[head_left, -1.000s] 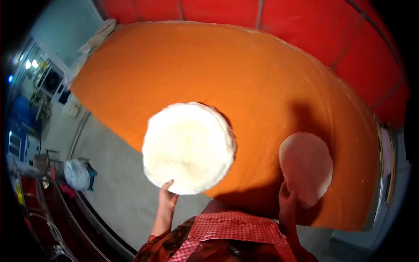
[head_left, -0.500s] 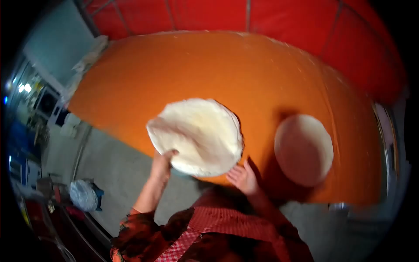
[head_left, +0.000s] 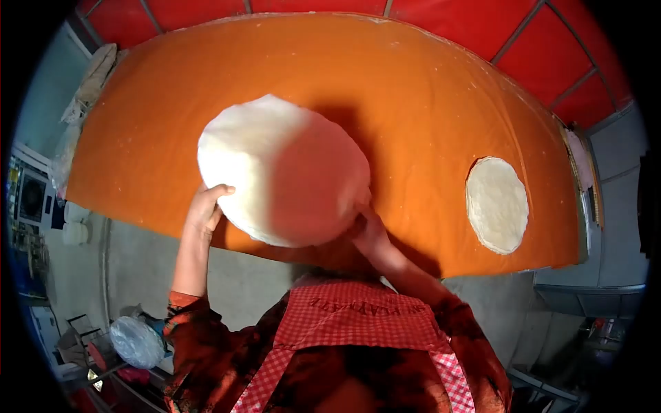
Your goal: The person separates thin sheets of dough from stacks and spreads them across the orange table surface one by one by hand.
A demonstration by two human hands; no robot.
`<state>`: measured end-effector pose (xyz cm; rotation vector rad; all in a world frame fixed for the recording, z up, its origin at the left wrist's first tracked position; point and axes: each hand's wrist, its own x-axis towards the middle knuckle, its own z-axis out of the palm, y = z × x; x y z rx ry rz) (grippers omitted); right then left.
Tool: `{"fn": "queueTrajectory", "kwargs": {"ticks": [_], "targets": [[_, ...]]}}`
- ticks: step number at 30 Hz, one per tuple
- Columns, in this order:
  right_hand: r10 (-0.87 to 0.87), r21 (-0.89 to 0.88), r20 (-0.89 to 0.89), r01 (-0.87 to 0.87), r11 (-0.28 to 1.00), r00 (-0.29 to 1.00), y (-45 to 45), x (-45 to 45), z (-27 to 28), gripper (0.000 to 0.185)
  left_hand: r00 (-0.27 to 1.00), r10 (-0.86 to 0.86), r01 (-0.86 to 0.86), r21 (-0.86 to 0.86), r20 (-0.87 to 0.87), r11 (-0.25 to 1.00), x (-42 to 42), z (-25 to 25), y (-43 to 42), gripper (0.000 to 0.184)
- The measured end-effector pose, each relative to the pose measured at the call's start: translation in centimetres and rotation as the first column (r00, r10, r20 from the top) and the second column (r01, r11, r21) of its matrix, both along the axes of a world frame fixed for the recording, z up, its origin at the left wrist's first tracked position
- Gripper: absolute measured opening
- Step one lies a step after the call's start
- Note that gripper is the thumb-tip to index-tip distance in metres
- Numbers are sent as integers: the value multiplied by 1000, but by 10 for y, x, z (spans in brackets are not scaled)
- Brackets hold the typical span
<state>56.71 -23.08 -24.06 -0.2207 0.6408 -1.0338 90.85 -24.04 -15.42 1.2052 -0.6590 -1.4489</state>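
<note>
A large, round, pale sheet of dough (head_left: pixel 251 175) is held up over the near part of the orange-covered table. My left hand (head_left: pixel 210 204) grips its lower left edge, thumb on top and the other fingers beneath. At the lower right edge, my right hand (head_left: pixel 366 228) holds the rim, its fingertips partly hidden in shadow. Reddish shade covers the right half of the sheet. A second round of dough (head_left: pixel 497 205) lies flat on the orange cloth to the right, apart from both hands.
The orange tabletop (head_left: pixel 330 62) is bounded by a red panelled wall (head_left: pixel 454 24) at the back. Crumpled plastic (head_left: pixel 89 86) hangs at its left end. On the floor at lower left stands a plastic-covered round object (head_left: pixel 135 342), possibly a stool.
The held sheet has moved up and left and is spread flatter, its fold gone. My right hand has come onto its rim. The view has shifted, showing the other dough farther off.
</note>
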Motion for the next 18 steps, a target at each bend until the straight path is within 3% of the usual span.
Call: {"fn": "queueTrajectory", "kwargs": {"ticks": [1,2,4,5,8,9,10,11,12,14,16,17,18], "targets": [[23,-1,-80,-23,1000,997,-16,11,-11,45,998,35,-32,57,-55,998,17,-22,5,54],[99,-19,-35,-99,995,995,-29,22,-8,39,991,79,-67,115,-108,991,34,-49,10,53],[290,128,-155,-271,954,945,-55,31,-47,39,956,166,-127,168,-242,978,62,-121,23,50],[328,147,-339,-295,944,882,-54,34,-49,38,962,176,-132,210,-211,969,74,-161,35,51],[360,197,-707,-319,927,609,-48,33,-36,40,868,198,-173,96,-456,980,54,-142,60,56],[35,-72,-952,-333,940,304,-42,37,-36,41,810,158,-163,42,-565,986,48,-126,64,57],[-361,-319,-932,-446,837,-11,-36,41,-33,41,742,108,-163,-22,-661,986,47,-114,66,58],[-421,-401,-903,-535,744,92,-33,54,-21,43,723,109,-139,11,-682,990,57,-138,72,58],[-491,-441,-864,-642,627,113,-31,74,-11,43,694,119,-143,25,-710,989,60,-153,72,52],[-649,-528,-729,-783,330,218,-24,116,-6,44,592,-56,-84,-130,-804,988,69,-198,78,48],[-385,-579,-802,-753,314,456,-18,174,-6,49,646,55,-132,-40,-761,991,56,-177,81,46],[-761,-418,-589,-908,-1,272,-9,192,2,52,669,112,-160,5,-735,987,49,-165,82,45],[-776,-390,-571,-920,-31,268,-7,205,-3,54,683,121,-168,7,-720,986,45,-158,83,45]]}}
